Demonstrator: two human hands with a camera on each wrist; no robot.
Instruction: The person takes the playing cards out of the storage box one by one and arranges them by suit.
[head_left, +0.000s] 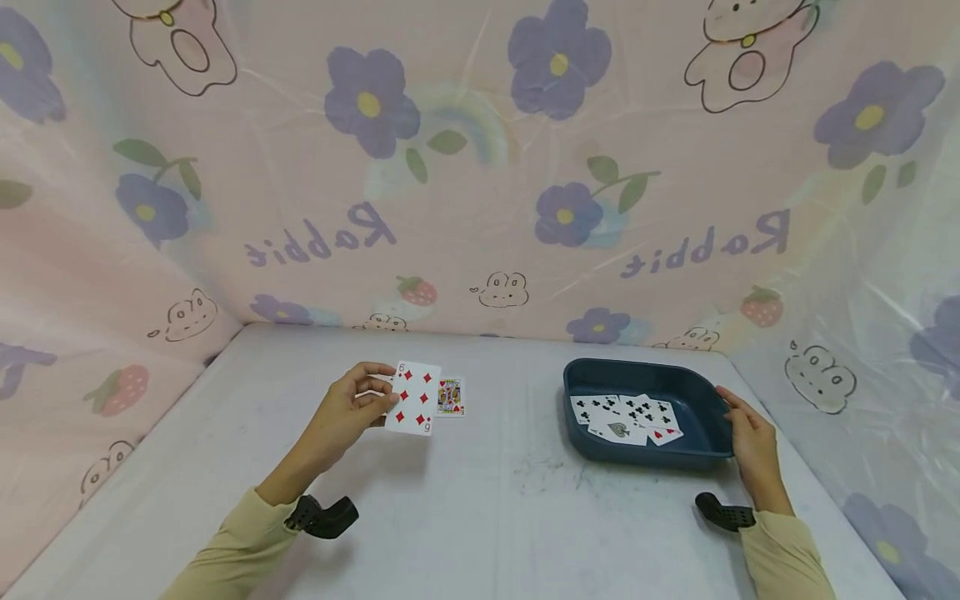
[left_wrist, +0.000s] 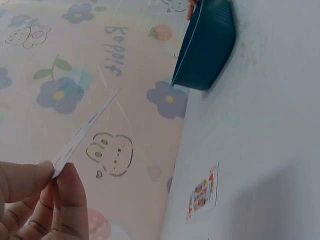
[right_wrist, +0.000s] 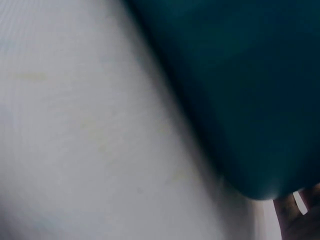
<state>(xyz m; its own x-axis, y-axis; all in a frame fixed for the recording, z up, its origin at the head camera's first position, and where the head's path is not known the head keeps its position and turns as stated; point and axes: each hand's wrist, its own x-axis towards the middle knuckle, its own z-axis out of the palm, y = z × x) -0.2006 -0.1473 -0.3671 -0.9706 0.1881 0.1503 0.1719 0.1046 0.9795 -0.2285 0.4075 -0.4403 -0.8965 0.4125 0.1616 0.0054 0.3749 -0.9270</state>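
Between thumb and fingers, my left hand point(head_left: 352, 408) pinches a six of diamonds playing card point(head_left: 414, 398) by its left edge, face toward the head camera. That card point(left_wrist: 82, 135) shows nearly edge-on in the left wrist view, raised over the table. Just right of it a king of hearts point(head_left: 452, 397) lies face up, partly covered in the head view. My right hand point(head_left: 753, 442) grips the right end of a dark blue tray point(head_left: 637, 454), fingers over the rim. Several face-up cards point(head_left: 626, 418) overlap inside the tray, mostly clubs, with a spade and a heart card in front.
A white cloth point(head_left: 480, 517) covers the table. Printed fabric point(head_left: 465, 183) with flowers and rabbits rises behind it and on both sides. Each wrist carries a black strap mount, the left one point(head_left: 322, 517) and the right one point(head_left: 723, 511).
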